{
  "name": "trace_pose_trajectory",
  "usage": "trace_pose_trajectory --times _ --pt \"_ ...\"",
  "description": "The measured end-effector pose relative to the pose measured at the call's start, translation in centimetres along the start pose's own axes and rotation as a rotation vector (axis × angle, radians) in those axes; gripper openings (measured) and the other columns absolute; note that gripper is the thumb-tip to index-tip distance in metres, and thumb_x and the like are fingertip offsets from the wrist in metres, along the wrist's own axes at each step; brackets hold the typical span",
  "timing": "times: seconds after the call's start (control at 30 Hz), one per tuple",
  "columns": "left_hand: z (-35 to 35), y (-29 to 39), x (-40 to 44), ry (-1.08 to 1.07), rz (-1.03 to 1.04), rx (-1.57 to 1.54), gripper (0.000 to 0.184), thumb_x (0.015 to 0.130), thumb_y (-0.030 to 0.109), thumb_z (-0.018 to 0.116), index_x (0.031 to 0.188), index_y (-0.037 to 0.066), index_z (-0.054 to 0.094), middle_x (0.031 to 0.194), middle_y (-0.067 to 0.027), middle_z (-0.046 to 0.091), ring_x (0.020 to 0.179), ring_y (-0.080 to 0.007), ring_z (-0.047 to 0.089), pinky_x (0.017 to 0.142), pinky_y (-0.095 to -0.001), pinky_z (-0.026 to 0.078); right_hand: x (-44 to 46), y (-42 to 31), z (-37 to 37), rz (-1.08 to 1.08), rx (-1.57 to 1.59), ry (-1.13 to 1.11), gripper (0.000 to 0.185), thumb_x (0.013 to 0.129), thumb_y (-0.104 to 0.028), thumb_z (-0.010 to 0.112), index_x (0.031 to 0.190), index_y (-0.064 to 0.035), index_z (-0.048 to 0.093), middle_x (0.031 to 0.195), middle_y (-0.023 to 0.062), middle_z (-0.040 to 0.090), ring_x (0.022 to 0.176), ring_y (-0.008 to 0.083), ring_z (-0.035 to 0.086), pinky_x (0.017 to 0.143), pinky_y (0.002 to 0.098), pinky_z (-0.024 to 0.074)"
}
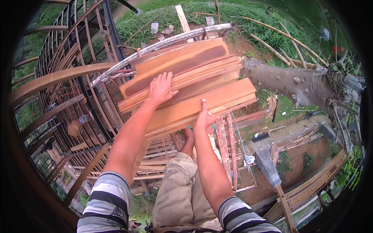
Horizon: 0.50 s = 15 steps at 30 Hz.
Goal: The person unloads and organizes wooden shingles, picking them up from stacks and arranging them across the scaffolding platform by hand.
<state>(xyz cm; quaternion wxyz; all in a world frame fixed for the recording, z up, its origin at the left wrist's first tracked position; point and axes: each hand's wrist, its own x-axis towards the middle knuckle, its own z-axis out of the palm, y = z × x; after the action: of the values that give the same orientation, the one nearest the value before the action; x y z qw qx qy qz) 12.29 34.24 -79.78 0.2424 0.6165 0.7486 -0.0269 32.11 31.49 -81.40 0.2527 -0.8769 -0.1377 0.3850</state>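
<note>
My left hand (160,88) rests on the edge of a stack of thin wooden boards (208,73), fingers laid over it and thumb spread to the side. Nearer to me is a second bundle of wooden boards (229,93), lighter orange-brown on top. My right hand (205,116) grips its near edge, thumb on the top face and fingers out of sight underneath. Both stacks lie roughly parallel, slanting up to the right. Behind them a wide board with a dark brown patch (186,64) lies flat.
A whitish pole (175,39) runs behind the boards. To the right, a thick tree trunk (291,79) reaches close to the stacks. Dark metal framing and curved timbers (58,79) stand at left. Below me are a paint-stained ladder (228,151) and wooden slats; the ground lies far down.
</note>
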Motion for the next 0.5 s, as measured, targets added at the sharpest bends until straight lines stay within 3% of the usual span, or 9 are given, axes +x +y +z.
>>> trace_pose_trajectory --times 0.03,0.13,0.23,0.37,0.43,0.5 --pt "-0.1 -0.3 0.4 -0.002 0.007 0.003 0.065 0.074 0.039 0.085 0.12 0.008 0.05 0.113 -0.0142 0.061 0.112 -0.0345 0.06 0.093 -0.0474 0.05 0.5 0.3 -0.2 -0.045 0.037 -0.01 0.093 0.075 -0.026 0.089 0.137 0.0127 0.032 0.132 0.0303 0.053 0.12 0.0396 0.057 0.105 0.0429 0.0455" --pt "-1.3 0.0 0.3 -0.014 0.023 -0.002 0.067 0.074 0.039 0.085 0.122 0.007 0.05 0.115 -0.0155 0.061 0.113 -0.0359 0.06 0.093 -0.0484 0.05 2.6 0.9 -2.9 -0.149 0.423 -0.223 0.092 0.079 -0.02 0.086 0.146 0.0069 0.03 0.135 0.0223 0.052 0.124 0.0334 0.055 0.106 0.0403 0.0443" --pt "-4.5 0.2 -2.7 -0.029 -0.02 -0.02 0.073 0.073 0.04 0.085 0.126 0.006 0.05 0.12 -0.0184 0.062 0.117 -0.0392 0.058 0.094 -0.0498 0.049 4.6 -0.3 -9.2 0.011 0.71 -0.455 0.087 0.082 -0.015 0.081 0.152 -0.0028 0.03 0.137 0.0154 0.052 0.124 0.0276 0.054 0.104 0.0399 0.0466" --pt "-11.0 2.5 -8.3 -0.057 -0.119 -0.027 0.071 0.07 0.038 0.087 0.121 0.005 0.05 0.117 -0.0197 0.061 0.113 -0.0409 0.059 0.092 -0.0503 0.049 7.8 -2.9 -21.2 0.11 0.857 -0.447 0.071 0.087 -0.016 0.074 0.148 -0.009 0.038 0.13 0.0112 0.056 0.119 0.0265 0.058 0.101 0.0426 0.0504" --pt "-13.6 3.5 -11.9 -0.091 -0.14 -0.021 0.074 0.069 0.038 0.087 0.124 0.005 0.05 0.118 -0.021 0.062 0.114 -0.0419 0.059 0.095 -0.0497 0.048 8.0 -3.4 -27.9 0.012 0.86 -0.322 0.059 0.088 -0.03 0.073 0.136 -0.0089 0.048 0.121 0.0083 0.062 0.11 0.0265 0.063 0.097 0.0434 0.0524" --pt "-16.0 5.2 -15.4 -0.137 -0.221 -0.094 0.075 0.069 0.036 0.088 0.124 0.004 0.049 0.12 -0.024 0.063 0.113 -0.043 0.061 0.095 -0.0495 0.049 8.3 -3.5 -35.5 -0.022 0.898 -0.231 0.058 0.087 -0.033 0.073 0.135 -0.0093 0.05 0.121 0.0079 0.062 0.111 0.0261 0.063 0.098 0.0444 0.0521"
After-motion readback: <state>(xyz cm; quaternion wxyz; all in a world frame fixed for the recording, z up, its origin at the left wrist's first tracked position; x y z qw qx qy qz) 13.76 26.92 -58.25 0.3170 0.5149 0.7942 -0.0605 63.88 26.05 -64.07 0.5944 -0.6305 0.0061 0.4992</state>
